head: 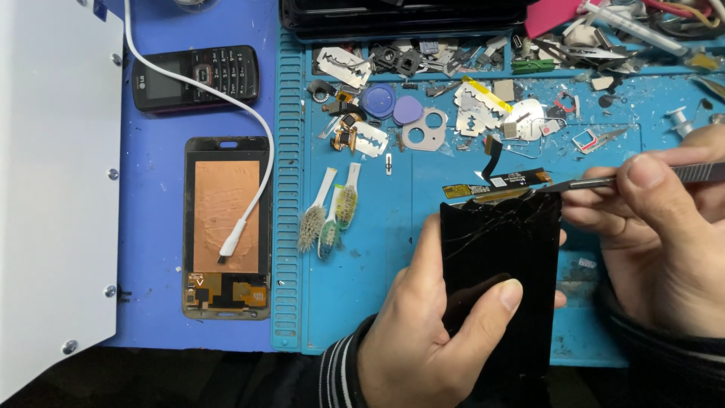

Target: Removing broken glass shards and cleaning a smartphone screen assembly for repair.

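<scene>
The cracked black screen panel (498, 279) is held upright-tilted above the blue work mat (362, 302), near the lower centre of the view, with fracture lines spreading across its upper half. The principal hazard is further breakage: the glass is already fractured, so prying force applied at the top edge could, in all likelihood, propagate the cracks or release splinters toward the fingers. A second hazard is slippage: the tip of the metal tweezers (596, 182) sits at the upper right corner of the panel, and a sudden release could drive the point into the left hand or across the flex cable (502, 181) lying just beyond the panel's top edge. A third hazard is tearing of that cable if it is attached to the panel; the picture does not show whether it is. The left hand (430, 332) is closed around the panel in a firm grasp, thumb (491, 302) pressed flat across the front face and the remaining fingers wrapped behind the left edge. The right hand (657, 242) is clenched on the tweezers in a pinch grip, thumb and forefinger bearing on the shank; other fingers of this hand touch the right edge of the panel. Loose razor blades (370, 138) and small parts lie on the mat well apart from both hands, and three worn brushes (328, 211) lie to the left of the panel.
</scene>
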